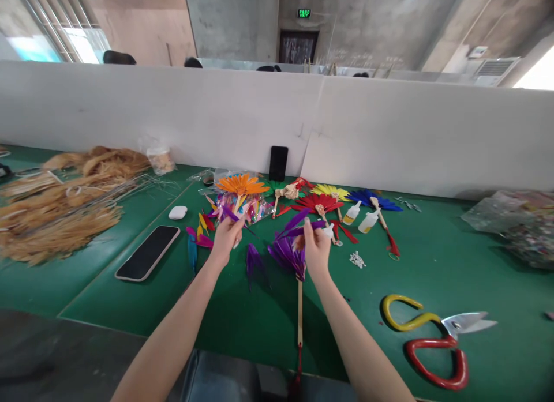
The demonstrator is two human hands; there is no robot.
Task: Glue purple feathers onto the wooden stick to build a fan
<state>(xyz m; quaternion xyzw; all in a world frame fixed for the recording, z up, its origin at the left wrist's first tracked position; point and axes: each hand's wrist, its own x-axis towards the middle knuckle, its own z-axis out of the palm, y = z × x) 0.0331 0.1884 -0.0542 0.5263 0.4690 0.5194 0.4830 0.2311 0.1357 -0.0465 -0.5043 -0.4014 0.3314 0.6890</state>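
Observation:
My left hand (227,237) pinches a thin purple feather (230,213) above the table. Raised over a purple feather fan (285,255), my right hand (315,246) is closed on purple feathers (296,220) that stick out to its left. The fan lies with its wooden handle (300,315) and a dark red tassel pointing towards me. Between my hands a few loose purple feathers (256,263) rest on the green tabletop. A white nozzle (329,230) shows just beside my right hand; what it belongs to is partly hidden.
Behind lie orange (243,186), red (318,205) and blue (374,200) fans, with glue bottles (369,221) and white beads (357,259). Large scissors (433,338) lie open at right. A phone (148,254) and tan fibre bundles (78,200) are left. A white partition (194,113) stands behind.

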